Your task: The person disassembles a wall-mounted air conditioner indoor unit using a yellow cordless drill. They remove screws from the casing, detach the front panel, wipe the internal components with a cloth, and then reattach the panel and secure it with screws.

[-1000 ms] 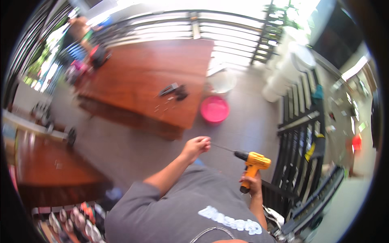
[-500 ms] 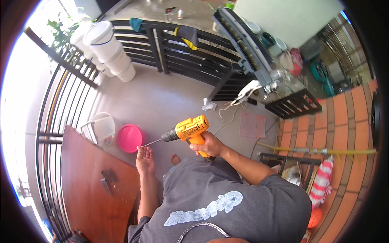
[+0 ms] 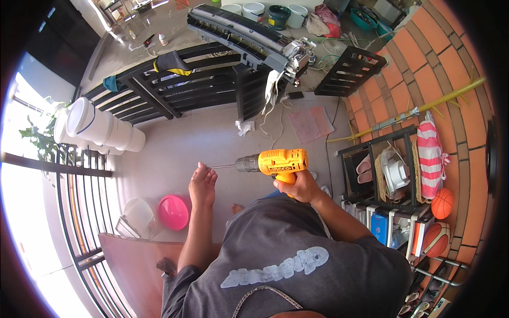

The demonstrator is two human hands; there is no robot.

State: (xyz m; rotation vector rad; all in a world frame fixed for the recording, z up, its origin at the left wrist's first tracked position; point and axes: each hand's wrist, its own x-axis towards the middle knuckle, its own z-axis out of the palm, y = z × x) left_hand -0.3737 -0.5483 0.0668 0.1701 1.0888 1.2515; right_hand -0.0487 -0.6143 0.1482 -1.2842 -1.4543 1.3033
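Observation:
A yellow cordless drill [image 3: 283, 161] with a black chuck lies level across the middle of the view, its long thin bit [image 3: 222, 167] pointing left. My right hand [image 3: 301, 185] is wrapped round its grip from the right. At the far end of the bit, my left hand [image 3: 203, 186] has its thumb and forefinger pinched on the tip, the other fingers loosely curled. Whether a small screw sits there too is too small to tell. Below and left of that hand, a brown wooden board [image 3: 130, 259] carries a small dark piece [image 3: 166, 266].
A pink basin [image 3: 173, 212] and a clear bucket [image 3: 139, 214] stand on the floor at left. White buckets [image 3: 103, 125] line the railing. A black fence [image 3: 196, 85] with a long dark machine part [image 3: 238, 37] on it crosses behind. Shelves [image 3: 392, 222] stand at right.
The view has turned toward the right, bringing the shelves and balls into sight. The drill has gone from slanted to level. Both hands keep their hold at its grip and bit tip.

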